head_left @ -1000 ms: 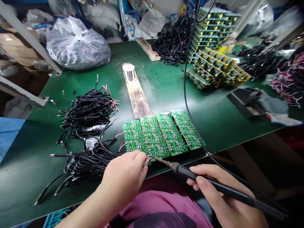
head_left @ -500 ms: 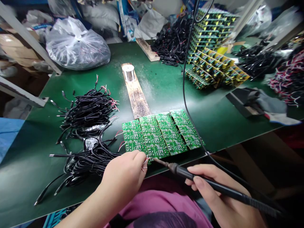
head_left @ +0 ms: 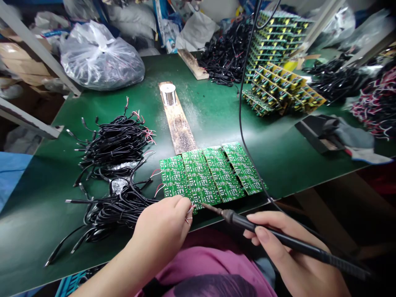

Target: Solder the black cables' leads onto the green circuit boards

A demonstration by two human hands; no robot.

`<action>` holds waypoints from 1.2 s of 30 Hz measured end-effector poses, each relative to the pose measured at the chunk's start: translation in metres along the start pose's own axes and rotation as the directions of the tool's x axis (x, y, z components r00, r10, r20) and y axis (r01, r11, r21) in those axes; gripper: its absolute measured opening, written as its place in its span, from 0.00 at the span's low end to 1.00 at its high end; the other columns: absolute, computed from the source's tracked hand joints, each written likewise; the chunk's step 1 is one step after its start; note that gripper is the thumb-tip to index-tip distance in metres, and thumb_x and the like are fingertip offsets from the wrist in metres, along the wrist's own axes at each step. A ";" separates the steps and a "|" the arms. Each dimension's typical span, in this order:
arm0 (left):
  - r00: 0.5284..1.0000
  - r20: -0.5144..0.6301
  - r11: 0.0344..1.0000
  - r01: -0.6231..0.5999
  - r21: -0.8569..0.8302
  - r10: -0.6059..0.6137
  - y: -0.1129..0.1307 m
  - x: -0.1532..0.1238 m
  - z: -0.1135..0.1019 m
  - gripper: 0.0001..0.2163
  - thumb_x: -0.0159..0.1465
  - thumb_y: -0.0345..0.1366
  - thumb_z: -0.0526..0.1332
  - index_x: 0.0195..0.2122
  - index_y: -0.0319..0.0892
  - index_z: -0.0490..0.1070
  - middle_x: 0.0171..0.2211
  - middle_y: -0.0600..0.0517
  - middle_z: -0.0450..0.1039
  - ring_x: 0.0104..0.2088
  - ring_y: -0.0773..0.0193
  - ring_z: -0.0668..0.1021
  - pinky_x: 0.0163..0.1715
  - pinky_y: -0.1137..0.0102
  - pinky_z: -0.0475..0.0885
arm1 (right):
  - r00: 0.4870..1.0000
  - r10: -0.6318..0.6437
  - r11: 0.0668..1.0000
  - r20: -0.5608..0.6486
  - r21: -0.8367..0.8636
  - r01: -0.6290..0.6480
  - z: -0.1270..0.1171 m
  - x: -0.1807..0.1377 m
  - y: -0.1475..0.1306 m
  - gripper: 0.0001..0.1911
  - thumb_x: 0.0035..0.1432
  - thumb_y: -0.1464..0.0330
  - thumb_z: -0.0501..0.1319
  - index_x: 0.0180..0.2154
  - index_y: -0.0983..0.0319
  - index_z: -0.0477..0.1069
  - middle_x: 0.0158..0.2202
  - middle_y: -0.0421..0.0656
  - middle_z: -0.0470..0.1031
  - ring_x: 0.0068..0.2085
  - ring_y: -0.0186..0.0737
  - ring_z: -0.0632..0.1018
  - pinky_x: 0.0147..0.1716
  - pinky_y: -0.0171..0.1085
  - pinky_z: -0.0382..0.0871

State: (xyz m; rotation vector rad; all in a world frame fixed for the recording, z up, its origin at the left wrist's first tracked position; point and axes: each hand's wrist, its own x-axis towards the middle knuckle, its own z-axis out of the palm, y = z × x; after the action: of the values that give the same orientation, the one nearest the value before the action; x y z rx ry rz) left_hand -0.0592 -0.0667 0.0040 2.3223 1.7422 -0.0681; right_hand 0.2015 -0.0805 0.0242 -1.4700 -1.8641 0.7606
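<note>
My left hand (head_left: 162, 225) is closed in a pinch on thin red and white wire ends at the near edge of the green circuit boards (head_left: 213, 173). My right hand (head_left: 287, 255) grips a black soldering iron (head_left: 278, 238), whose tip points left and sits close to the pinched wires at the boards' front left corner. The boards lie side by side in a row on the green table (head_left: 46, 214). Bundles of black cables (head_left: 116, 144) lie left of the boards, and one cable runs toward my left hand.
A scorched wooden strip (head_left: 178, 123) with a solder spool (head_left: 168, 94) lies behind the boards. Stacks of populated boards (head_left: 278, 82) and more black cables (head_left: 225, 53) stand at the back right. A plastic bag (head_left: 99, 57) sits at the back left. The iron's cord (head_left: 244, 123) hangs across the table.
The soldering iron's tip has drawn back slightly to the right, away from the pinched wires. My left hand has stayed where it was.
</note>
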 end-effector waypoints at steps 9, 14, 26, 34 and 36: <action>1.000 -0.005 1.000 -0.011 0.008 0.011 0.000 0.000 0.000 0.12 0.74 0.37 0.49 0.35 0.45 0.68 0.32 0.52 0.75 0.33 0.58 0.78 0.29 0.65 0.67 | 1.000 0.018 0.999 0.001 0.032 -0.018 0.000 0.001 0.001 0.07 0.68 0.65 0.60 0.45 0.51 0.75 0.36 0.34 0.84 0.34 0.32 0.85 0.34 0.24 0.80; 1.000 -0.015 1.000 -0.015 0.005 0.015 0.000 -0.001 0.001 0.12 0.74 0.37 0.50 0.35 0.45 0.69 0.32 0.53 0.74 0.33 0.60 0.77 0.30 0.66 0.66 | 0.999 0.036 0.997 -0.031 0.065 -0.034 0.000 0.001 0.002 0.07 0.67 0.65 0.60 0.44 0.52 0.76 0.35 0.34 0.84 0.33 0.33 0.86 0.33 0.25 0.80; 0.999 -0.028 0.999 -0.032 0.007 0.032 -0.001 -0.003 0.003 0.11 0.75 0.38 0.48 0.41 0.46 0.69 0.39 0.52 0.72 0.33 0.60 0.77 0.30 0.65 0.67 | 1.000 -0.006 1.000 -0.015 0.004 0.006 -0.007 0.000 0.008 0.07 0.68 0.66 0.59 0.45 0.51 0.74 0.34 0.32 0.83 0.33 0.31 0.85 0.34 0.23 0.79; 0.998 -0.033 0.997 -0.053 -0.063 0.051 0.000 -0.008 -0.004 0.13 0.75 0.37 0.47 0.39 0.46 0.69 0.38 0.52 0.71 0.32 0.62 0.76 0.30 0.66 0.67 | 0.999 0.031 0.998 -0.019 0.056 -0.030 -0.006 -0.004 0.008 0.07 0.69 0.66 0.59 0.45 0.50 0.73 0.35 0.31 0.83 0.33 0.29 0.85 0.34 0.23 0.79; 0.997 -0.067 0.999 -0.027 -0.040 0.025 0.004 -0.006 -0.003 0.12 0.75 0.36 0.48 0.38 0.46 0.69 0.37 0.52 0.70 0.32 0.61 0.75 0.30 0.66 0.66 | 0.999 0.018 1.000 -0.036 0.026 -0.017 -0.004 -0.004 0.006 0.07 0.69 0.66 0.58 0.45 0.50 0.74 0.35 0.32 0.83 0.33 0.30 0.85 0.34 0.23 0.78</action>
State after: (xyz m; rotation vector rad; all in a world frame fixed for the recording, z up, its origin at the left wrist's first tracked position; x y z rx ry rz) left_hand -0.0577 -0.0728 0.0084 2.3428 1.7269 0.0499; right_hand 0.2094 -0.0826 0.0216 -1.4764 -1.8106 0.7585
